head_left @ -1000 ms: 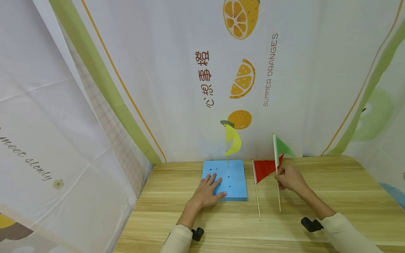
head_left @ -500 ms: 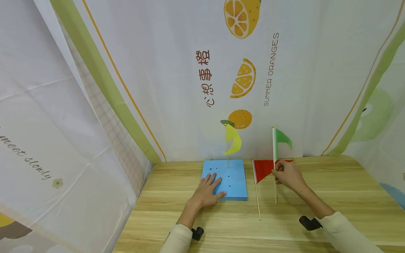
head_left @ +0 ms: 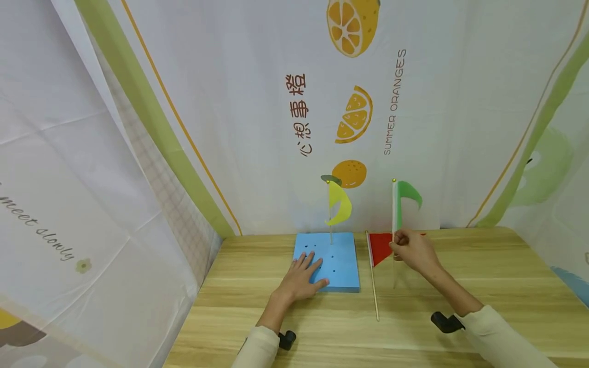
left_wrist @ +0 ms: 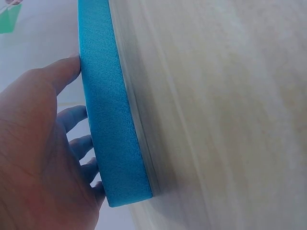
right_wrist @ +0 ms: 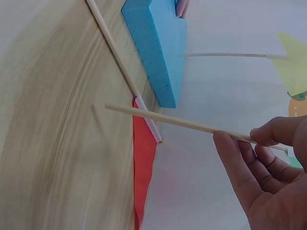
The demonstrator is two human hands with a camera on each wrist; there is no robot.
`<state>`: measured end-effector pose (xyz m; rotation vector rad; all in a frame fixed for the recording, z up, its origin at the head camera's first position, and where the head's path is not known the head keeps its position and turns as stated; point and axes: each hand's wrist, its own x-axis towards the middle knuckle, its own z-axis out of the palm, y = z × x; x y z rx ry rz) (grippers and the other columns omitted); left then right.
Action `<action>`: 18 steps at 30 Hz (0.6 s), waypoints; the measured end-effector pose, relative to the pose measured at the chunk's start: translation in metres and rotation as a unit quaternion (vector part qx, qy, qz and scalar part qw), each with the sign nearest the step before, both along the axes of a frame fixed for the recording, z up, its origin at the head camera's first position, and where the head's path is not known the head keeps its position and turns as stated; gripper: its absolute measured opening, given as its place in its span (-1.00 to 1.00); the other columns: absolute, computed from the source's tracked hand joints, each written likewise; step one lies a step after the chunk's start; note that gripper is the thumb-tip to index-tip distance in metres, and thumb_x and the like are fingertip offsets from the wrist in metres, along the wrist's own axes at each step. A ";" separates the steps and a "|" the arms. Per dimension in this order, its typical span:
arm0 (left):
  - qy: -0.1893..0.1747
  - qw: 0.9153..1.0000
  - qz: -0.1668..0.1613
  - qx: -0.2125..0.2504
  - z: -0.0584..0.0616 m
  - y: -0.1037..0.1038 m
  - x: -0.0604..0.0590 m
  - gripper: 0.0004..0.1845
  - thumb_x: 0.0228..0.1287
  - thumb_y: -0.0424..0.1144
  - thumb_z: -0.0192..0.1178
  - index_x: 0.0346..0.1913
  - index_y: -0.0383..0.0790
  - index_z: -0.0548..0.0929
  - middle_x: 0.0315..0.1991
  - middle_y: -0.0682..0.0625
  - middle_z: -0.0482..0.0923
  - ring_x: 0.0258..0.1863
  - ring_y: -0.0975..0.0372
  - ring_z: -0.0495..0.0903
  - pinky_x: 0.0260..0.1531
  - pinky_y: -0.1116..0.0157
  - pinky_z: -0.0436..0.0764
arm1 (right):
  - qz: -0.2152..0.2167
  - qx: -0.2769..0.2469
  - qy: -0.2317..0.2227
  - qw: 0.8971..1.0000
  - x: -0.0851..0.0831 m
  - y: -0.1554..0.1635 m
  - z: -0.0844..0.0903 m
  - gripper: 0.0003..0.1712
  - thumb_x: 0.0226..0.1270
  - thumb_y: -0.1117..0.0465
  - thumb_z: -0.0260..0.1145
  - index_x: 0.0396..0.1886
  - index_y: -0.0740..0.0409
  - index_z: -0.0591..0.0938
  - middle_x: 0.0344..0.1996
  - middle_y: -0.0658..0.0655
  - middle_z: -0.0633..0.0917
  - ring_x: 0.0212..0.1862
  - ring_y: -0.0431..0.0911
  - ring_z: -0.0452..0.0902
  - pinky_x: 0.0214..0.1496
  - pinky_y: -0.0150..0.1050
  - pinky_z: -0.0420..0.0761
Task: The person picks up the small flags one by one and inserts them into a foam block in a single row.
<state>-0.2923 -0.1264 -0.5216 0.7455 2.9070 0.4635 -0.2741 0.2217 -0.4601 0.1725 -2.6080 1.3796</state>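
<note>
My left hand (head_left: 300, 280) rests with spread fingers on the blue foam block (head_left: 345, 278), which has several small holes in its top. A yellow flag (head_left: 339, 204) stands upright in the block near its back edge. My right hand (head_left: 416, 251) pinches the wooden stick of a green flag (head_left: 408, 191) between thumb and fingers. In the right wrist view the lower end of that stick (right_wrist: 163, 118) is raised off the table. A red flag (head_left: 381, 248) lies flat on the table right of the block, partly hidden behind my right hand.
The wooden table (head_left: 497, 286) ends at a white curtain (head_left: 248, 153) printed with oranges. Another cloth (head_left: 92, 179) hangs along the left side. A black piece (head_left: 446, 323) shows at the right wrist, a similar one at the left.
My right hand has shifted left and slightly up with the green flag, now more upright and overlapping the red flag. My left hand stays on the foam block.
</note>
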 end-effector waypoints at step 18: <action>-0.003 1.000 0.003 0.000 -0.001 0.000 0.000 -0.20 0.61 0.27 0.07 0.70 -0.05 0.25 0.75 -0.16 0.01 0.75 -0.13 -0.06 0.71 -0.17 0.03 | 0.007 0.052 0.061 0.997 -0.004 -0.022 0.013 -0.91 0.43 0.31 0.38 -0.27 0.24 0.64 -0.37 0.14 0.74 -0.35 -0.11 0.67 -0.41 -0.35 0.60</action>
